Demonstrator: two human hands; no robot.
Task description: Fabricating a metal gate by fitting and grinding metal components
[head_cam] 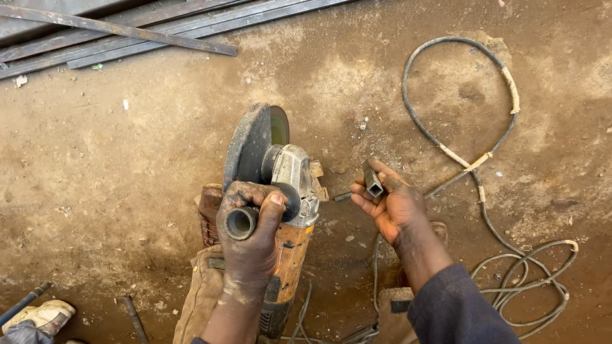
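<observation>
Right now my left hand (248,236) has its grip clamped on the side handle (241,222) of the angle grinder (283,213), disc (250,143) just beyond it. My right hand (393,207) pinches a small square metal piece (373,183). Nothing looks cut yet; the cable (465,158) lies looped on the dirt floor (106,158).

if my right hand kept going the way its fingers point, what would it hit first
Probably the angle grinder: the right hand, holding a short square tube piece, points left toward its head. Depth is unclear.
</observation>
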